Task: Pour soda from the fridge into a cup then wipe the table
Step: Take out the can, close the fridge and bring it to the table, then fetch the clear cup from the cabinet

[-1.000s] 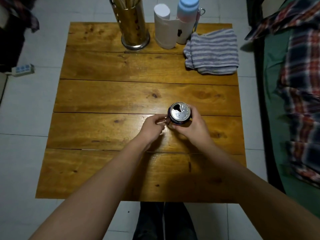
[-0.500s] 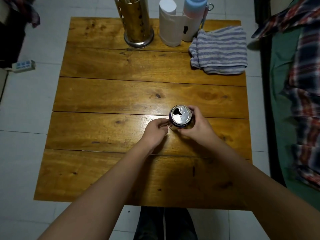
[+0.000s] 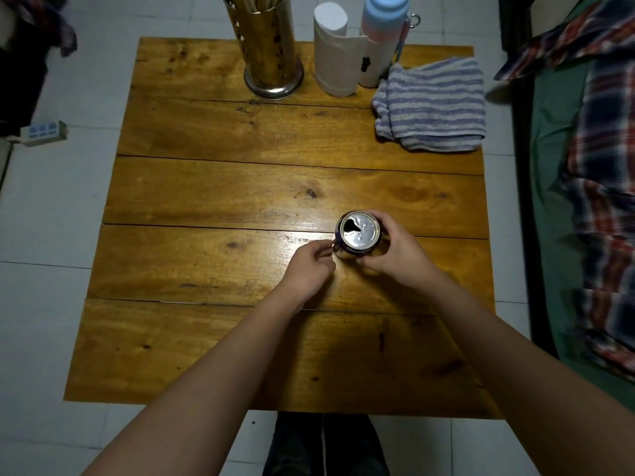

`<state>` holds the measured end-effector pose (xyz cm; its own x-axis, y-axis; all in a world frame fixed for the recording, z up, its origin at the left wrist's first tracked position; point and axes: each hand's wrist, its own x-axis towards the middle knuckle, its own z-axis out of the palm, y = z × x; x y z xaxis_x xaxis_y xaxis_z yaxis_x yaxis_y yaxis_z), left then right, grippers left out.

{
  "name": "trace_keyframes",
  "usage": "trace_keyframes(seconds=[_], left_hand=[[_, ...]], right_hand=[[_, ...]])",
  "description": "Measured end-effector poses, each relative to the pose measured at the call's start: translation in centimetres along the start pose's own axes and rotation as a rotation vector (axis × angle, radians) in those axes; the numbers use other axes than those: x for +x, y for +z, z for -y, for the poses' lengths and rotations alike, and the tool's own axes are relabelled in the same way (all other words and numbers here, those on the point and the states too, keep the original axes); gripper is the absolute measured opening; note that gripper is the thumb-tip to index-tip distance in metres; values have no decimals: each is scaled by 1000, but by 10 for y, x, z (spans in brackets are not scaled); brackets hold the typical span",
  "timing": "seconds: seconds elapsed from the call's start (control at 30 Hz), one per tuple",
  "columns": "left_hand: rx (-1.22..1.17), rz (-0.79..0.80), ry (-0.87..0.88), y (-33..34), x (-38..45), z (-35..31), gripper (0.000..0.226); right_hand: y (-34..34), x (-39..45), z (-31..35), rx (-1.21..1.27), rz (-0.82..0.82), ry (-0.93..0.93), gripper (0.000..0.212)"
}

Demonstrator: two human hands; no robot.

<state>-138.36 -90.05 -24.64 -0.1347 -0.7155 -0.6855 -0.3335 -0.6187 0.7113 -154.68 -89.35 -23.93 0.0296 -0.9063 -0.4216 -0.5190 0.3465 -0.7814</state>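
Observation:
A dark soda can (image 3: 358, 235) stands upright on the wooden table (image 3: 206, 194), right of centre. Its silver top is open and wet with droplets. My right hand (image 3: 395, 250) grips the can from the right side. Just left of the can, my left hand (image 3: 309, 266) has its fingers curled, and the fingertips pinch a small metal piece that looks like the pull tab (image 3: 332, 243), touching the can's side. A blue-and-white striped cloth (image 3: 433, 104) lies crumpled at the table's far right corner.
Along the far edge stand a perforated metal utensil holder (image 3: 268, 46), a white paper roll (image 3: 331, 53) and a blue-capped pastel bottle (image 3: 385, 29). A bed with plaid fabric (image 3: 601, 201) runs along the right. A power strip (image 3: 43, 132) lies on the tiled floor at left.
My view has shifted slightly, so the table sits lower in frame. Both hands stay at the can; the left hand has edged closer to its side.

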Motion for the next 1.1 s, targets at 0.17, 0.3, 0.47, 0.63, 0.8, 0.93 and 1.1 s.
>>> trace_keyframes(seconds=[0.17, 0.3, 0.47, 0.63, 0.8, 0.93, 1.1], left_hand=[[142, -10, 39, -7, -3, -3, 42], [449, -73, 115, -20, -14, -13, 45], [945, -77, 278, -42, -52, -43, 49], [1224, -219, 383, -66, -103, -74, 45], [1295, -417, 450, -90, -169, -89, 44], [1236, -585, 449, -111, -228, -82, 44], [1188, -716, 335, -140, -288, -51, 43]], right_hand=[[-6, -5, 6, -188, 10, 39, 85], [-22, -18, 17, -329, -43, 86, 74], [-48, -46, 47, -465, -107, 75, 65], [-64, -84, 97, -711, -91, -128, 58], [-59, -127, 143, -865, -106, -353, 54], [-47, -155, 172, -908, -104, -500, 53], [-16, -177, 206, -962, -68, -625, 55]])
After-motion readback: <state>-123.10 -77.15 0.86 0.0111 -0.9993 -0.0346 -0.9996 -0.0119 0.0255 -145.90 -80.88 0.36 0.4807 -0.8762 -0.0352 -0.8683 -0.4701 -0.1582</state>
